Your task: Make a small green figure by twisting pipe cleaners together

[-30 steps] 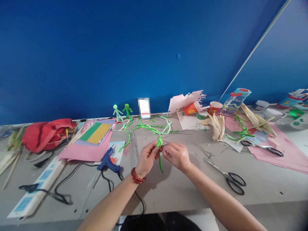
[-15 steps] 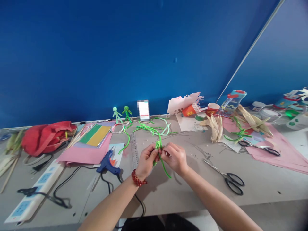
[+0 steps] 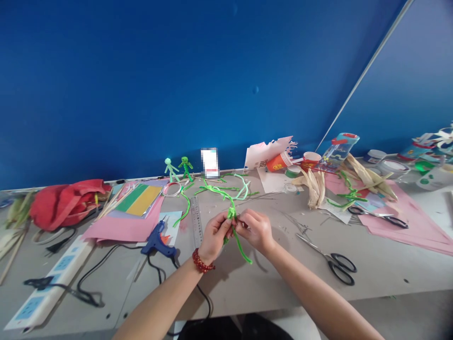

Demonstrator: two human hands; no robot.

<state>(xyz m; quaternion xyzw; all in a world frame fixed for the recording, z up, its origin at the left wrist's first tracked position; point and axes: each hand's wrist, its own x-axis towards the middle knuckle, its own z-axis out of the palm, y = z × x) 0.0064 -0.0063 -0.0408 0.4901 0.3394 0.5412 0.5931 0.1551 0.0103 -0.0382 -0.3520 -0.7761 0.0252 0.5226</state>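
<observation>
Between my fingers is a twisted bundle of bright green pipe cleaners (image 3: 231, 212), with one long strand hanging down toward the table's front. My left hand (image 3: 214, 234) pinches the bundle from the left, a red bead bracelet on its wrist. From the right, my right hand (image 3: 257, 230) pinches the same bundle, its fingertips close to the left ones. The exact grip point is partly hidden by the fingers. Loose green pipe cleaners (image 3: 215, 189) lie just behind the hands. Two small pipe-cleaner figures, one pale green (image 3: 171, 169) and one darker green (image 3: 185, 167), stand by the wall.
Left of my hands lie a clear ruler (image 3: 197, 222), a blue glue gun (image 3: 158, 241) with its cord, and a power strip (image 3: 49, 283). Black-handled scissors (image 3: 340, 267) are at the right. Farther right are dried husks (image 3: 316, 189), pink paper (image 3: 406, 231) and paper cups (image 3: 311, 159).
Both hands keep their pinch on the green bundle, with only slight finger movement. The whole view has shifted a little.
</observation>
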